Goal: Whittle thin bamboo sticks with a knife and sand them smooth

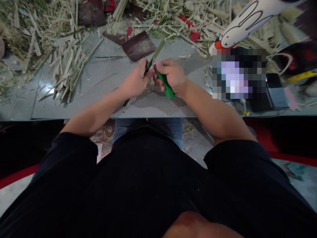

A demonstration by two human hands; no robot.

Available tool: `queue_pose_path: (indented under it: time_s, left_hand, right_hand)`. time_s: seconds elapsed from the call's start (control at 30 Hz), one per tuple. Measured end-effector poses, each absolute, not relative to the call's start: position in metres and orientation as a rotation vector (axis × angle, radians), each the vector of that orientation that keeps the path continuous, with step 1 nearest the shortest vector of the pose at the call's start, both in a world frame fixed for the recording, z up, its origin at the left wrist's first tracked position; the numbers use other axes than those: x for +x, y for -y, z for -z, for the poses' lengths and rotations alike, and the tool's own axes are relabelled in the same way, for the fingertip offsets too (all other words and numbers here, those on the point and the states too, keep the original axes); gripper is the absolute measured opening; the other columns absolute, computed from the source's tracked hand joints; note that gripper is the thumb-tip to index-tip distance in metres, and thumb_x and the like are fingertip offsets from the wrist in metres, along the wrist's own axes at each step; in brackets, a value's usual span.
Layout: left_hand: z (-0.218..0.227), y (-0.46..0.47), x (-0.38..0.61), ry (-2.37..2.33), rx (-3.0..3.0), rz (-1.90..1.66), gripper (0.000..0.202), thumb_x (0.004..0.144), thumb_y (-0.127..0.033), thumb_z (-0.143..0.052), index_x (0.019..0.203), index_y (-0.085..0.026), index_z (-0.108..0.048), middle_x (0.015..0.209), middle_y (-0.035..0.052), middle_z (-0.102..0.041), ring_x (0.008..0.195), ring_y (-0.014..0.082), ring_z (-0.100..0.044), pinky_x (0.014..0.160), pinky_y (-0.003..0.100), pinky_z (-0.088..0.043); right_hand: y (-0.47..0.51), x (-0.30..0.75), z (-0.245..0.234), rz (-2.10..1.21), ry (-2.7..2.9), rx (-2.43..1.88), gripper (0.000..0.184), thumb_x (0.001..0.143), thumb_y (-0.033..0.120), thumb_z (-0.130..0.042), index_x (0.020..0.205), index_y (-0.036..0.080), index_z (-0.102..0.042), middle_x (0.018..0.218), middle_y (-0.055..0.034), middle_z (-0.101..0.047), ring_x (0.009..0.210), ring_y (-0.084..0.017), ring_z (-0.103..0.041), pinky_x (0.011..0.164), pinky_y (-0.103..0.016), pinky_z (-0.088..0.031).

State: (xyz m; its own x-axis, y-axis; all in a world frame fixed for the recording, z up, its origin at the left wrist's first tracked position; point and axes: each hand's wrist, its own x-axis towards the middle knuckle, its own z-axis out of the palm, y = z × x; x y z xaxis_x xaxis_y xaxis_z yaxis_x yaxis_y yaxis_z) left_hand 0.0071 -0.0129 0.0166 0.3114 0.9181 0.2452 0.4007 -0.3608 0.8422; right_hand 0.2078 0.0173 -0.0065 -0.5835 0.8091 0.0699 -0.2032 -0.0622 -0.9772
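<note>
My left hand (137,79) is closed round a long thin green bamboo strip (157,51) that runs from the far right down past my wrist toward the table edge. My right hand (172,74) is closed on a knife with a green handle (166,86); its blade end meets the strip right between my two hands. Both hands hover just above a grey textured mat (153,105) at the near edge of the table.
A pile of cut bamboo strips (65,71) lies at the left on the grey table (109,71). Shavings and red scraps litter the far side. Dark sandpaper sheets (138,45) lie beyond my hands. A white rabbit-print object (244,24) and a phone (277,92) sit at the right.
</note>
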Motion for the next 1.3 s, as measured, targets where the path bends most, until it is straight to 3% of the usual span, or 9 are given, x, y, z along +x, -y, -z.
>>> queue_pose_path:
  time_s: [0.2,0.37,0.53,0.63,0.73,0.83,0.93,1.1,1.3]
  left_hand:
    - [-0.025,0.010,0.002,-1.002,1.395,-0.762,0.038,0.101,-0.009,-0.062,0.094,-0.032,-0.032,0.063,-0.0114,-0.025,0.052,0.0112,-0.018,0.061,0.034,-0.017]
    - [-0.025,0.010,0.000,-0.844,1.251,-0.715,0.034,0.091,-0.022,-0.070,0.092,-0.029,-0.037,0.068,-0.0078,-0.030,0.051,0.0085,-0.025,0.059,0.031,-0.014]
    - [-0.025,0.012,-0.002,-0.794,1.183,-0.663,0.041,0.084,-0.046,-0.086,0.096,-0.029,-0.051,0.070,-0.0047,-0.031,0.061,0.0151,-0.036,0.063,0.035,-0.029]
    - [-0.026,0.011,-0.001,-0.781,1.192,-0.647,0.053,0.079,-0.056,-0.093,0.094,-0.030,-0.049,0.069,-0.0062,-0.026,0.066,0.0129,-0.022,0.065,0.036,-0.028]
    - [-0.028,0.011,-0.001,-0.786,1.187,-0.666,0.052,0.083,-0.051,-0.091,0.093,-0.030,-0.045,0.069,-0.0069,-0.024,0.067,0.0113,-0.011,0.064,0.034,-0.021]
    - [-0.030,0.011,-0.002,-0.801,1.202,-0.708,0.041,0.099,-0.042,-0.080,0.092,-0.029,-0.043,0.071,-0.0058,-0.025,0.064,0.0108,-0.013,0.063,0.034,-0.019]
    - [-0.028,0.011,-0.003,-0.735,1.231,-0.735,0.034,0.101,-0.032,-0.076,0.092,-0.027,-0.044,0.071,-0.0061,-0.029,0.058,0.0088,-0.015,0.060,0.034,-0.014]
    - [-0.024,0.014,-0.004,-0.671,1.347,-0.719,0.041,0.096,-0.037,-0.089,0.098,-0.027,-0.049,0.079,-0.0031,-0.063,0.055,0.0075,-0.030,0.058,0.034,-0.019]
    - [-0.018,0.011,0.002,-0.958,1.834,-0.889,0.054,0.096,-0.055,-0.093,0.085,-0.029,-0.048,0.083,-0.0011,-0.050,0.076,0.0187,-0.050,0.075,0.039,-0.033]
  right_hand:
    - [-0.041,0.227,0.018,-1.583,1.256,-0.598,0.044,0.118,0.065,-0.065,0.091,0.030,-0.060,0.062,0.0036,-0.049,0.053,-0.019,-0.038,0.049,-0.034,-0.040]
    - [-0.033,0.213,0.023,-1.517,1.309,-0.579,0.035,0.107,0.062,-0.077,0.092,0.035,-0.059,0.058,0.0029,-0.048,0.061,-0.025,-0.048,0.058,-0.040,-0.044]
    - [-0.033,0.213,0.017,-1.361,1.360,-0.671,0.036,0.108,0.048,-0.085,0.090,0.032,-0.058,0.061,0.0061,-0.048,0.057,-0.020,-0.035,0.057,-0.038,-0.038]
    - [-0.041,0.220,0.022,-1.370,1.355,-0.697,0.037,0.111,0.059,-0.077,0.092,0.035,-0.057,0.055,0.0054,-0.040,0.063,-0.024,-0.041,0.064,-0.038,-0.041]
    - [-0.040,0.223,0.023,-1.385,1.353,-0.696,0.041,0.114,0.068,-0.068,0.092,0.033,-0.060,0.058,0.0032,-0.046,0.062,-0.023,-0.042,0.063,-0.039,-0.042]
    - [-0.027,0.221,0.010,-1.559,1.451,-0.564,0.046,0.116,0.070,-0.062,0.092,0.031,-0.061,0.059,0.0024,-0.047,0.057,-0.022,-0.043,0.057,-0.037,-0.043]
    - [-0.009,0.219,-0.009,-1.660,1.659,-0.643,0.050,0.117,0.068,-0.063,0.090,0.027,-0.064,0.059,0.0026,-0.051,0.049,-0.018,-0.046,0.048,-0.032,-0.041]
    - [0.002,0.217,-0.020,-1.767,1.862,-0.724,0.062,0.116,0.080,-0.061,0.087,0.025,-0.060,0.056,0.0027,-0.050,0.043,-0.016,-0.047,0.042,-0.028,-0.041]
    - [-0.006,0.220,-0.011,-1.816,1.884,-0.749,0.063,0.115,0.084,-0.060,0.090,0.026,-0.055,0.059,0.0032,-0.048,0.048,-0.017,-0.049,0.046,-0.028,-0.046]
